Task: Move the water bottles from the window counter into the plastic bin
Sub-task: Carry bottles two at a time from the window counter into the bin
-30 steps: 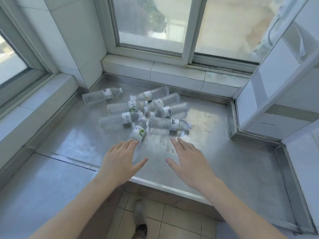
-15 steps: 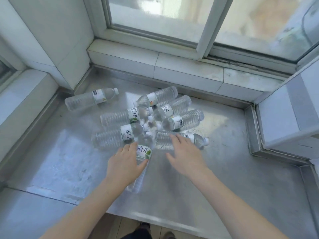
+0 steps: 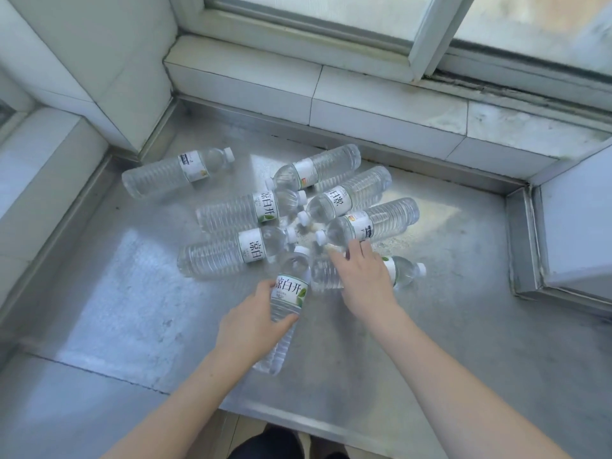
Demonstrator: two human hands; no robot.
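Observation:
Several clear water bottles with white labels lie in a cluster on the steel window counter (image 3: 132, 309). My left hand (image 3: 253, 323) grips the nearest bottle (image 3: 289, 293) around its middle, thumb on one side and fingers on the other, cap pointing away from me. My right hand (image 3: 366, 279) lies over the bottle to the right (image 3: 402, 271), fingers curving onto its body; only that bottle's neck, its cap and part of its base show. One bottle (image 3: 175, 170) lies apart at the far left. No plastic bin is in view.
A tiled sill (image 3: 381, 104) and window frame run along the back. A tiled pillar (image 3: 99, 61) stands at the back left and a white box-like block (image 3: 579, 226) at the right. The counter's front edge (image 3: 298, 415) is near my body, floor below.
Both hands have reached forward from the counter's front into the bottles. The left hand has closed around the nearest bottle and the right hand has come down on the one beside it.

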